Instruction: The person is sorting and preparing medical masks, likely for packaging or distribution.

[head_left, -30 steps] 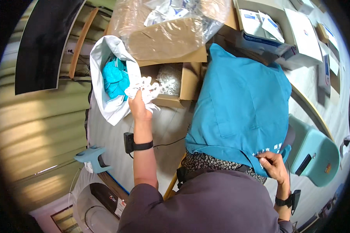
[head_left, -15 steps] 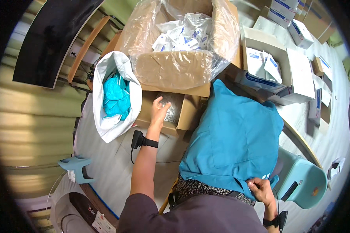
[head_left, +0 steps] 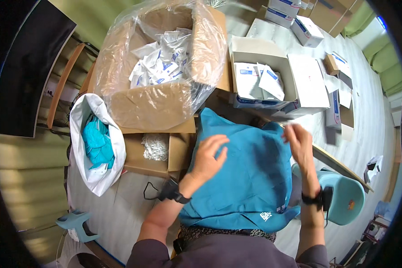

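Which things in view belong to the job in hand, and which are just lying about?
Likely part of it:
blue cloth, nearest the left hand and right hand
white bag of teal items
plastic-lined carton of packets

Apparently lying about:
light-blue seat
black panel

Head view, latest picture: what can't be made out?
All in the head view:
Whether the right hand pinches anything: blurred, palm turned away.
Bottom of the white bag: hidden by teal face masks.
Most of the lap: hidden by the blue apron.
Top of the black panel: cut off by the upper edge.
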A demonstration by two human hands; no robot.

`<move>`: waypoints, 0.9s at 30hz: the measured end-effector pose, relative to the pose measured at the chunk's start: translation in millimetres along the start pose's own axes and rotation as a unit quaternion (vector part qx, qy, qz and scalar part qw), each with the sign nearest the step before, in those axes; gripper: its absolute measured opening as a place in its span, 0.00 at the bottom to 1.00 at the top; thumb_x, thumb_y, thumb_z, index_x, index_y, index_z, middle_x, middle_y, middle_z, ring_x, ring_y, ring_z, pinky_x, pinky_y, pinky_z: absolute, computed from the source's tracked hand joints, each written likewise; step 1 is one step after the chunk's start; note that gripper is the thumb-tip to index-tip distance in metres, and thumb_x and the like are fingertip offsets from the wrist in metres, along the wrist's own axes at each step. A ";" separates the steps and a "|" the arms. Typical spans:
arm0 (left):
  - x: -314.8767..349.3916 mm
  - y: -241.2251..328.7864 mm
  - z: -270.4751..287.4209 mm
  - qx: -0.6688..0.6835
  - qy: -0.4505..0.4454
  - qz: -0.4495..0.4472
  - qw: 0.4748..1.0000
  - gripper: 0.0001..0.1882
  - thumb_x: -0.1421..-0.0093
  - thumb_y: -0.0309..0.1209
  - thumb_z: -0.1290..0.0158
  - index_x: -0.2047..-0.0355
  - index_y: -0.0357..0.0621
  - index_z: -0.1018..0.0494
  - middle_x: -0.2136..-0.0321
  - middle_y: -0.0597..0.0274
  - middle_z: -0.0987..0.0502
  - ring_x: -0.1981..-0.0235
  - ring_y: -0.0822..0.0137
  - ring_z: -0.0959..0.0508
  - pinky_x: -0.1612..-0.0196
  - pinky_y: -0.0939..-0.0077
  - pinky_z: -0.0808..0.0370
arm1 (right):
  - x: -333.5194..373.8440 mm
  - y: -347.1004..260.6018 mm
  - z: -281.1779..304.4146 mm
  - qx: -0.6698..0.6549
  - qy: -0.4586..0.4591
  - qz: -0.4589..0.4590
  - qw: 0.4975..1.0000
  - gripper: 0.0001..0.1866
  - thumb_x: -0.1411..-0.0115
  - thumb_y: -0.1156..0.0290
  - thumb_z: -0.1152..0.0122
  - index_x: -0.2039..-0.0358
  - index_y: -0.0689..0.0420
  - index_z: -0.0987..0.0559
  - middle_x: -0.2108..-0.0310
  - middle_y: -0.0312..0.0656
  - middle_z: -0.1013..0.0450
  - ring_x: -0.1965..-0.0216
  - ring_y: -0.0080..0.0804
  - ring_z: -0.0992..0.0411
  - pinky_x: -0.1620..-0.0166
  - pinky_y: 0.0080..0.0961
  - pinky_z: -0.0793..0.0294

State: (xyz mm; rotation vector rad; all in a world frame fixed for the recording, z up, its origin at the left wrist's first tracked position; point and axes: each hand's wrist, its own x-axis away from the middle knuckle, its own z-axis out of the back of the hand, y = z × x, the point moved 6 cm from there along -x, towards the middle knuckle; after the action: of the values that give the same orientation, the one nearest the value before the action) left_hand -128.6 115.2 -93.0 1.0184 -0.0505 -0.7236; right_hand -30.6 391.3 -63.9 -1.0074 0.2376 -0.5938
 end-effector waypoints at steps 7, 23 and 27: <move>11.3 -2.5 -40.4 -0.108 -0.058 -0.040 0.992 0.09 0.45 0.25 0.42 0.62 0.44 0.22 0.55 0.58 0.21 0.47 0.60 0.24 0.41 0.58 0.34 | -201.3 17.9 -34.6 0.272 0.022 -0.079 0.959 0.43 0.43 0.33 0.47 0.59 0.72 0.22 0.62 0.67 0.24 0.57 0.59 0.23 0.50 0.45 0.27; -1.2 -22.8 -25.3 -0.036 -0.010 0.010 0.999 0.06 0.45 0.22 0.43 0.67 0.46 0.21 0.62 0.64 0.18 0.54 0.64 0.20 0.44 0.61 0.31 | -236.5 86.1 -107.5 0.368 -0.066 -0.037 0.927 0.29 0.51 0.63 0.39 0.53 0.71 0.29 0.60 0.66 0.26 0.50 0.58 0.28 0.47 0.43 0.28; -5.2 -21.3 -28.4 -0.030 -0.019 0.002 0.999 0.06 0.46 0.23 0.42 0.67 0.46 0.21 0.62 0.64 0.18 0.55 0.64 0.20 0.44 0.61 0.31 | -243.6 91.3 -96.5 0.433 -0.060 -0.018 0.899 0.21 0.48 0.68 0.42 0.57 0.69 0.28 0.65 0.63 0.23 0.59 0.60 0.23 0.54 0.46 0.24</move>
State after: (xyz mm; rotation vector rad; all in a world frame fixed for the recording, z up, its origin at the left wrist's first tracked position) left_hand -133.6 132.9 -123.8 0.9478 -0.0641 -0.7363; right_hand -240.9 496.1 -211.4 -0.1772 -0.1590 -0.5820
